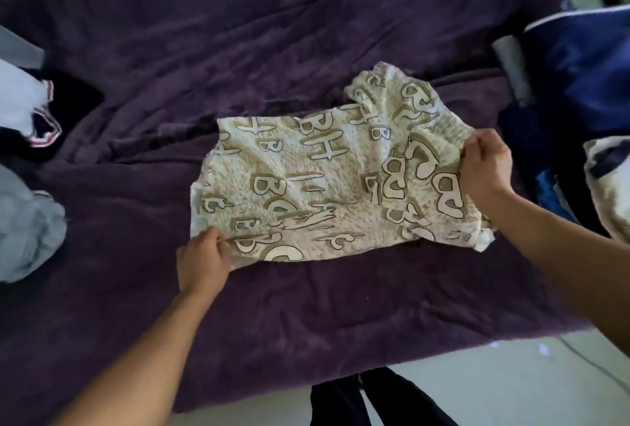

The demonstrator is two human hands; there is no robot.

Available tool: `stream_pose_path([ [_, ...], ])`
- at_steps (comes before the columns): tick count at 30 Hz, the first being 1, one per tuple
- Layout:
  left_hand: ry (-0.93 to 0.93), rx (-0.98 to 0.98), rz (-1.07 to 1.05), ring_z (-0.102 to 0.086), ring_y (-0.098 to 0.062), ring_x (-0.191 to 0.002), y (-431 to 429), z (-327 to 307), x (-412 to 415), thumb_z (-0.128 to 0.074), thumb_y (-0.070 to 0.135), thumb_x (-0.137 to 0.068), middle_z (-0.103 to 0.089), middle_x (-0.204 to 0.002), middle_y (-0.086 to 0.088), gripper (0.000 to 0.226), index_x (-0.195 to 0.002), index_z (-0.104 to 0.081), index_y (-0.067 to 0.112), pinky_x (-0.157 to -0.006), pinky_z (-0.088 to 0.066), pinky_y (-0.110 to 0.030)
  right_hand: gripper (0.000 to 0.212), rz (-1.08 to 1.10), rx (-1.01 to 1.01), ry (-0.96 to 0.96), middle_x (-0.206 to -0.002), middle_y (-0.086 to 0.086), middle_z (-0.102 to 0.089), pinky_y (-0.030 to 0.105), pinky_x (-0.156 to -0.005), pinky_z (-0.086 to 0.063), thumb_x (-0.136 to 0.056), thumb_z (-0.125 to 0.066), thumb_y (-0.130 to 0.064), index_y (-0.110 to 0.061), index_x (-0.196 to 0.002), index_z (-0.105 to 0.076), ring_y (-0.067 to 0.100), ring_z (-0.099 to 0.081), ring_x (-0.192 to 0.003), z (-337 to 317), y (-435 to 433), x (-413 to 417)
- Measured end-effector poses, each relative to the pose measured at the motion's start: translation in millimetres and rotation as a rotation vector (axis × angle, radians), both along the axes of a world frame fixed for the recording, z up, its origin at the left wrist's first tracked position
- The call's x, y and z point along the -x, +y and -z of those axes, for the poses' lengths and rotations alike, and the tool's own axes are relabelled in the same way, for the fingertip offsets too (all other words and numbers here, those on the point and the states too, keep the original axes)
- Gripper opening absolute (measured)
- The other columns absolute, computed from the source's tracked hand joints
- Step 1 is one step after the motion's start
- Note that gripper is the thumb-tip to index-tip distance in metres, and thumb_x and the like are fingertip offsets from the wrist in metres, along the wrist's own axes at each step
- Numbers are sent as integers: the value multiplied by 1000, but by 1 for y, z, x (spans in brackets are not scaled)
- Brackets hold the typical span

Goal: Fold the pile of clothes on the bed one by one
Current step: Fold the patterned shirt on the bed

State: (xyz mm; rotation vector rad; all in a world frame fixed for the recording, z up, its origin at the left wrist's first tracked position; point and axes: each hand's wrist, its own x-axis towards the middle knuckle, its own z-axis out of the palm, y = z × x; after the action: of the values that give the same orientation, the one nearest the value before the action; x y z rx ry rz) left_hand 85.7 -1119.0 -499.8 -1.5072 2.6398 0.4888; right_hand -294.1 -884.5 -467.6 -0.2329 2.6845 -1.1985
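Observation:
A cream garment printed with tan letters [320, 183] lies spread on the purple blanket [238, 50] in the middle of the bed. My left hand [204, 262] pinches its near left corner against the blanket. My right hand [485, 166] grips the garment's right edge and holds it slightly raised, so the cloth bunches there. A sleeve or corner sticks out toward the far right of the garment.
A white and dark garment with red-striped trim [30, 108] and a pale blue cloth [27, 228] lie at the left. Dark blue clothes [579, 77] and a white piece [610, 183] are heaped at the right. The bed's near edge meets a pale floor [511, 384].

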Motion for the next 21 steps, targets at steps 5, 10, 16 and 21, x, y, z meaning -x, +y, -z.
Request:
stream_pose_path([
  [5,119,153,126,-63,-42,-82,-86,-13,65,-54,2,-88,-67,-90,-22,11,-96,-61,2,-71,-45,-46,16,-49,-73,115,-80,6,-60,41,-71,-44,-96,-41,-21,-15,-92,-56,28,-54,-79,-24,-64,55],
  [10,140,231,143,-61,-43,-84,-148,-5,115,-50,7,-92,-65,-93,-23,11,-97,-59,2,-70,-44,-48,22,-158,-125,227,-93,14,-62,42,-80,-43,-93,-39,-17,-7,-97,-59,26,-52,-86,-33,-122,114],
  [16,4,205,-31,-49,-44,-104,-175,25,138,-53,10,-89,-56,-110,-25,20,-108,-57,5,-85,-38,-53,26,-160,-203,147,-111,10,-64,39,-82,-46,-92,-40,-23,-20,-109,-59,26,-57,-99,-12,-199,169],
  [21,-46,197,219,-43,-42,-115,-145,49,150,-66,6,-78,-49,-128,-20,42,-119,-60,9,-93,-37,-52,40,-222,-637,213,-130,19,-50,49,-93,-39,-92,-43,-18,-21,-131,-41,39,-45,-120,36,-204,154],
])
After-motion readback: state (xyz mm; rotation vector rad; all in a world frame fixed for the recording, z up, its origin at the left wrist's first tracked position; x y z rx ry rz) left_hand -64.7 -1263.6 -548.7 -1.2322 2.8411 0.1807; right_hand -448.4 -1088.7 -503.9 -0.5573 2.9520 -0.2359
